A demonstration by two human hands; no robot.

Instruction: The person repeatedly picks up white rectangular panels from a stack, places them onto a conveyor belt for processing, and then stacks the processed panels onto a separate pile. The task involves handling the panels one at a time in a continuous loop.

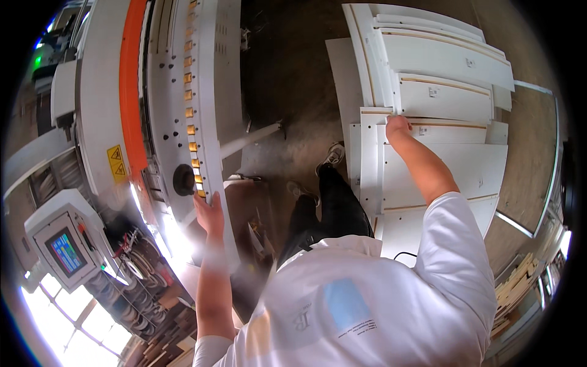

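Observation:
My right hand (398,125) is closed on the end of a white panel (452,131), one of several stacked flat on my right. The panels bear small labels and brown lines along some edges. My left hand (209,213) rests at the rim of a grey machine bed (211,140), its thumb and fingers apart with nothing between them. Just beyond those fingers runs a row of yellowish rollers (192,129). Beside the hand sits a round black knob (183,180). Fingertips of my right hand are partly hidden.
A control box with a lit screen (66,252) stands at the lower left, near an orange machine cover (132,85). A grey bar (251,139) juts from the machine into the gap where my feet stand. Wood strips (513,287) lie at the lower right.

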